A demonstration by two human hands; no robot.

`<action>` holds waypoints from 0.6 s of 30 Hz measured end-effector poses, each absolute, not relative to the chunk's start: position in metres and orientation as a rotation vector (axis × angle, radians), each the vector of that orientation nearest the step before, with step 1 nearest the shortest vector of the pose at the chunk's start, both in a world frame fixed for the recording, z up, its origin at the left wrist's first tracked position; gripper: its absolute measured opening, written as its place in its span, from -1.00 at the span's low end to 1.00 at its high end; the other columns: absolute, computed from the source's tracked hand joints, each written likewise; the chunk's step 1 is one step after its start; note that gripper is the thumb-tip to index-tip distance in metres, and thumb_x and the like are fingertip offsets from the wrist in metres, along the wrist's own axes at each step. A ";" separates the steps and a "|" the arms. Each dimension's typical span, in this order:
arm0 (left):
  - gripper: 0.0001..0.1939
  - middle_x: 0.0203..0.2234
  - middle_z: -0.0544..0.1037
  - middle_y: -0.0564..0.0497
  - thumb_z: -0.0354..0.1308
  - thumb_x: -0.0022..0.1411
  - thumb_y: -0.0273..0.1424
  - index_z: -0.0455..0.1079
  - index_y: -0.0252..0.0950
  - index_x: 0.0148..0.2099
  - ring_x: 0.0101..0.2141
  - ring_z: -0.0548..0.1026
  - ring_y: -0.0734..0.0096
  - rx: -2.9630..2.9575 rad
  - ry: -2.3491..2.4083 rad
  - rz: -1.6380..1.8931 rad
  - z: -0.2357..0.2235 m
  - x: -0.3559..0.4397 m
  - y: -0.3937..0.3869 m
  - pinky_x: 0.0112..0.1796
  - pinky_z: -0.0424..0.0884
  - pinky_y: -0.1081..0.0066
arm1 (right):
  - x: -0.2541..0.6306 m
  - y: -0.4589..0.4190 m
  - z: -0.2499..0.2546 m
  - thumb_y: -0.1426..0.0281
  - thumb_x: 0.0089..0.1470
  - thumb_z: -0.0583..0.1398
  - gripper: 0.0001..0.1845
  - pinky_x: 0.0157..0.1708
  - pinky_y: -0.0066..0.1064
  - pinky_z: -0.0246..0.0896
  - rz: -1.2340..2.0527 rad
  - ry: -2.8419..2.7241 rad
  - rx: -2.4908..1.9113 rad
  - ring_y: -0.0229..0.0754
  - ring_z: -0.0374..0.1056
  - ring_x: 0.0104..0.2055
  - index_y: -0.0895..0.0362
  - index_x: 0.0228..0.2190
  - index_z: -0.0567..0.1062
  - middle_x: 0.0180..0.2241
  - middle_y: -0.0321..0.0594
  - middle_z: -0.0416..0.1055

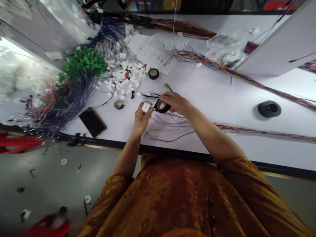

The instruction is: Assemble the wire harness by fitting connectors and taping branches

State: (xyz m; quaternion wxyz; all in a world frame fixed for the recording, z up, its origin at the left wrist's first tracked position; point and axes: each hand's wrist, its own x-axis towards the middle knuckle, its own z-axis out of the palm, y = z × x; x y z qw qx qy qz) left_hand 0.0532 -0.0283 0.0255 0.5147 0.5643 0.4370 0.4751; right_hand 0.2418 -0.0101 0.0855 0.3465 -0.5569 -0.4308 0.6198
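Between the fingers of my left hand [141,119] is a white connector [146,107], its face turned up towards me. My right hand [176,102] grips a roll of black tape [158,110] just to the right of the connector. Thin coloured wires [172,116] run rightward beneath my hands. Black leads with small white ends [151,95] and a green connector [166,85] lie just beyond my right hand. Whether the tape is stuck to the wires cannot be made out.
Two more tape rolls [153,73] [118,104] lie nearby. A phone [92,122] rests near the front edge. Many white connectors [128,77], green connectors [85,62] and purple wires [81,89] pile up at left. A black cylindrical part [269,109] stands at right; wire bundles [261,86] cross behind.
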 end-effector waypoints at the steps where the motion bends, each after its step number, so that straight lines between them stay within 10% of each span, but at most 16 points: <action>1: -0.80 -0.55 0.35 0.13 0.27 0.23 -0.26 0.43 -0.27 -0.19 -0.55 0.27 0.60 1.349 1.038 1.142 0.026 0.054 -0.028 -0.49 0.24 0.54 | 0.240 -0.013 0.086 0.30 0.21 0.14 -0.81 -0.71 -0.53 -0.26 1.600 -1.172 -1.475 -0.43 -0.13 -0.68 0.10 -0.42 0.33 -0.62 -0.44 0.16; 9: -0.73 -0.75 0.21 0.22 0.30 0.19 -0.18 0.42 -0.28 -0.30 -0.73 0.13 0.66 1.030 1.078 1.087 0.025 0.059 -0.030 -0.68 0.09 0.58 | 0.205 -0.105 0.054 0.39 0.18 0.13 -0.56 -0.12 -0.25 0.33 0.747 -2.033 -1.516 -0.07 0.39 -0.06 0.13 0.10 0.33 0.02 0.00 0.41; 14: -0.70 -0.45 0.54 0.07 0.33 0.15 -0.18 0.43 -0.29 -0.25 -0.61 0.45 0.60 1.053 1.122 1.115 0.034 0.060 -0.040 -0.53 0.42 0.54 | 0.219 -0.075 0.064 0.28 0.26 0.09 -0.80 -0.17 -0.35 0.31 0.718 -1.688 -1.506 -0.20 0.36 -0.24 0.14 -0.27 0.43 -0.27 -0.14 0.42; 18: -0.77 -0.42 0.55 0.06 0.32 0.19 -0.23 0.46 -0.29 -0.26 -0.44 0.56 0.50 1.391 1.139 1.150 0.043 0.061 -0.052 -0.36 0.51 0.50 | 0.228 -0.016 0.075 0.32 0.05 0.29 -0.82 -0.66 -0.51 -0.03 1.436 -1.272 -1.599 -0.35 0.07 -0.61 0.12 -0.39 0.40 -0.60 -0.37 0.26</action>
